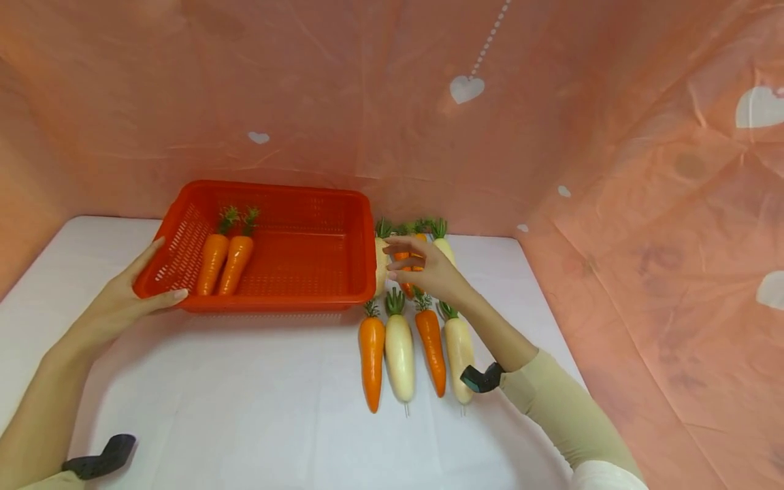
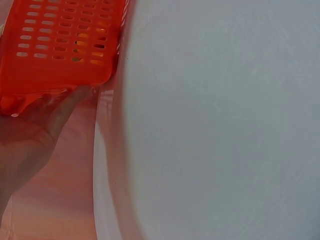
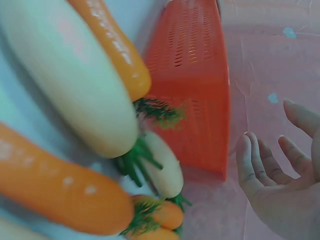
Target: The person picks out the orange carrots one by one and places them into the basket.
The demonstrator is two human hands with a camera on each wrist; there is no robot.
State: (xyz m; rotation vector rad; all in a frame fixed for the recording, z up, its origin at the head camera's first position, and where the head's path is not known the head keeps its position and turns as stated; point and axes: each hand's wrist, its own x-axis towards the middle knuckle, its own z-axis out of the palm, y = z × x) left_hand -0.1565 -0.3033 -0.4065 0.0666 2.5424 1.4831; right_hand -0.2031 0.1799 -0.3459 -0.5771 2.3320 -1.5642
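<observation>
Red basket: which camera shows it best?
The head view: the red basket shows almost whole, inside and rim, with two carrots in it. The left wrist view shows only a cropped part; the right wrist view, outer walls.

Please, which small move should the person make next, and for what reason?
Perhaps the right hand should lower its fingers around a back carrot: it hovers empty near it, while the left hand holds the basket, where two carrots lie.
</observation>
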